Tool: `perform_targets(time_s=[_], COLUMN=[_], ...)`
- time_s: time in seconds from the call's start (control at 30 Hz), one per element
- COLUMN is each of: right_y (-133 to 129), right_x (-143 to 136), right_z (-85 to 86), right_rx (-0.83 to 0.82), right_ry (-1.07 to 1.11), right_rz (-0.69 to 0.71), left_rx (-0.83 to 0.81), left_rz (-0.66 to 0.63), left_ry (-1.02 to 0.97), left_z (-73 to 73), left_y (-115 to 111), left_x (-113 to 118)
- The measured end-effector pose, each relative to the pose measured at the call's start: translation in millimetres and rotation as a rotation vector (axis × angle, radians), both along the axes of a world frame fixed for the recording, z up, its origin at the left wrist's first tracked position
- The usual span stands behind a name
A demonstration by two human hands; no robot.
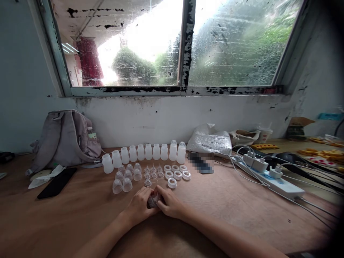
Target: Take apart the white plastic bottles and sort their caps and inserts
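Note:
My left hand (141, 203) is closed round a ribbed, ring-like piece (153, 201), largely covered by fingers. From the other side my right hand (170, 203) grips the same piece, its thumb and fingers pressed against it. Just beyond my hands lie white screw rings (172, 183) in short rows. To their left are several clear bottle nipples (147, 182), then clear dome caps (127, 185). Behind these, frosted baby bottles (141, 152) stand upright in a row. At the row's right end, two bottles (181, 153) have clear caps on top.
A grey backpack (64, 139) leans by the wall, with a black phone (57, 183) and white tissue before it. A silver bag (211, 140) lies at the back. On the right, a white power strip (274, 182) trails chargers and cables. A pixelated dark object (202, 165) sits nearby.

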State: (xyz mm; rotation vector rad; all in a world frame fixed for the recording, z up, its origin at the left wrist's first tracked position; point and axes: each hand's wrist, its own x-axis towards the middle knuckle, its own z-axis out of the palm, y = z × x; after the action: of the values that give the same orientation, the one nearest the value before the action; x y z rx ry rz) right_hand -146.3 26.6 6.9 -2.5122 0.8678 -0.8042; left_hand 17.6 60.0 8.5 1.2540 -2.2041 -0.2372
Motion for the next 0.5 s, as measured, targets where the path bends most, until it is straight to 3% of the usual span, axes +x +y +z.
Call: perform_targets(time_s=[0.33,0.5], right_y=[-9.3,-26.5], right_x=[-7.4,-16.5], right_z=[-1.1,1.1], right_rx=[-0.102,-0.15], right_ry=[0.044,0.004], right_rz=[0.04,-0.102], left_rx=[-0.008,-0.007], left_rz=[-0.007,0.012], left_ry=[-0.011,-0.032], left_z=[3.3,4.8], left_y=[-0.6,0.4], left_x=[1.7,3.9])
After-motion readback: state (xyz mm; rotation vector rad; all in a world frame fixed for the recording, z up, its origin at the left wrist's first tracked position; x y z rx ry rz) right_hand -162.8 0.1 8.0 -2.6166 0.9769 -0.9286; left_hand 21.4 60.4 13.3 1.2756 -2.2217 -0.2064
